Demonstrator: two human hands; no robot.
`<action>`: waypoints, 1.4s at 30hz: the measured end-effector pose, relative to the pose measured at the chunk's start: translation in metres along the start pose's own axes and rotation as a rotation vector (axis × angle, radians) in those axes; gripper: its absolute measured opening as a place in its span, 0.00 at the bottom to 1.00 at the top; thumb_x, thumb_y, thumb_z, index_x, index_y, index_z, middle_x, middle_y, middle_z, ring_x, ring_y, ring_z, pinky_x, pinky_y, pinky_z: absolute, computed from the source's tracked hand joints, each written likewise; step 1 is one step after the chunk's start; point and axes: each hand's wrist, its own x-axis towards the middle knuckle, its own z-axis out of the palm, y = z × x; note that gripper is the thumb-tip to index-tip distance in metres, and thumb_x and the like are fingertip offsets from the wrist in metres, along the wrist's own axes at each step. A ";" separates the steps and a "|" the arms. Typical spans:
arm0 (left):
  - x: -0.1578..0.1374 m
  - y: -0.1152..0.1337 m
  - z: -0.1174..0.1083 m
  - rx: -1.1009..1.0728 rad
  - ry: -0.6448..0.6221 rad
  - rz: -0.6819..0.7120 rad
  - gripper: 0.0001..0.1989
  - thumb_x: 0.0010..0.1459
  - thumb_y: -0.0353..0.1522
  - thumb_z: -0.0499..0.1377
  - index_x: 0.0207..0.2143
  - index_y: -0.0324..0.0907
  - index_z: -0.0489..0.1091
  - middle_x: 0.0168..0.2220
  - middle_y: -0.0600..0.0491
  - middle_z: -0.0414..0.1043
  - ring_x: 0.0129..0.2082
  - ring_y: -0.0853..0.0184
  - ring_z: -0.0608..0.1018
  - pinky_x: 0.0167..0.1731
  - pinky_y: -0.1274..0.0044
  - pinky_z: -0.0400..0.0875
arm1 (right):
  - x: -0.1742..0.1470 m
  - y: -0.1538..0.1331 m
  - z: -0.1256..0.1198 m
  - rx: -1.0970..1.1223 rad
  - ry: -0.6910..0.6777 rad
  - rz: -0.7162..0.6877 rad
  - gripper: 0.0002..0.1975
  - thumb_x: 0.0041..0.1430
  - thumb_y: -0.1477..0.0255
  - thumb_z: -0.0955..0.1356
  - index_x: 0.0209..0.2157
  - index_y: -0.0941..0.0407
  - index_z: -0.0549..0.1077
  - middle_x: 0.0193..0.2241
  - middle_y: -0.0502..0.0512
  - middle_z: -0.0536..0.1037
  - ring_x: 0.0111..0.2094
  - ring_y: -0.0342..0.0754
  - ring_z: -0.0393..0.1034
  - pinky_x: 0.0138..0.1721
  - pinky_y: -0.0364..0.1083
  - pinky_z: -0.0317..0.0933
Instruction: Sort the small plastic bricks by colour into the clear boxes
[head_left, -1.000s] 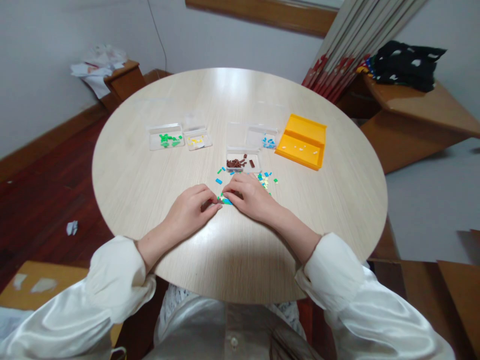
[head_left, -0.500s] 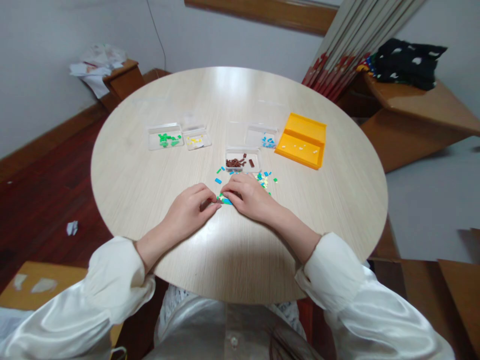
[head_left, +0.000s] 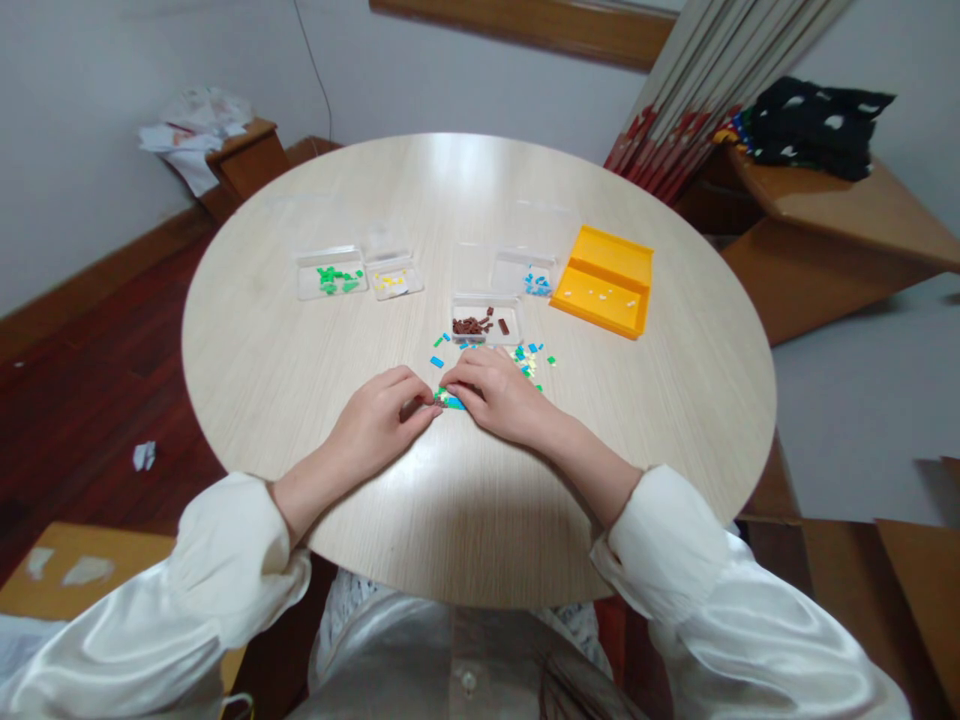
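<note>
My left hand [head_left: 382,417] is closed, its thumb and fingertips pinching the left end of a small build of toy bricks [head_left: 454,402] on the table. Green, blue, brown and pale yellow pieces show in this build. From the other side my right hand [head_left: 496,393] curls over it, thumb and fingers at its top and right part, which they partly hide. Loose blue, green and pale yellow bricks [head_left: 525,358] lie scattered just beyond my right hand. One blue brick [head_left: 436,361] lies apart, above the gap between my hands.
Behind my hands stands a clear box of brown bricks [head_left: 517,330]. Farther back are clear boxes with green bricks [head_left: 339,279], yellow bricks [head_left: 389,279] and blue bricks [head_left: 536,281]. An open yellow case [head_left: 600,316] holds several white pieces. All stand on a round wooden table [head_left: 480,520].
My right fingertips have shifted very slightly to the left over the build. Otherwise both hands and the boxes stay where they were.
</note>
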 end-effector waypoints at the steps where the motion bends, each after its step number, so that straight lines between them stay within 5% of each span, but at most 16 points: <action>1: 0.000 0.000 0.000 -0.001 0.001 0.000 0.07 0.57 0.33 0.58 0.28 0.39 0.69 0.28 0.55 0.67 0.27 0.71 0.68 0.29 0.78 0.62 | 0.000 0.000 0.000 0.001 0.000 -0.001 0.09 0.63 0.76 0.63 0.34 0.57 0.75 0.31 0.55 0.73 0.37 0.48 0.64 0.39 0.47 0.51; 42: 0.001 0.001 0.001 0.020 0.057 -0.038 0.08 0.54 0.34 0.62 0.28 0.39 0.68 0.27 0.56 0.66 0.27 0.71 0.69 0.30 0.78 0.62 | -0.001 -0.002 -0.002 0.021 -0.004 0.030 0.09 0.62 0.76 0.63 0.35 0.58 0.75 0.32 0.56 0.74 0.38 0.49 0.65 0.39 0.47 0.50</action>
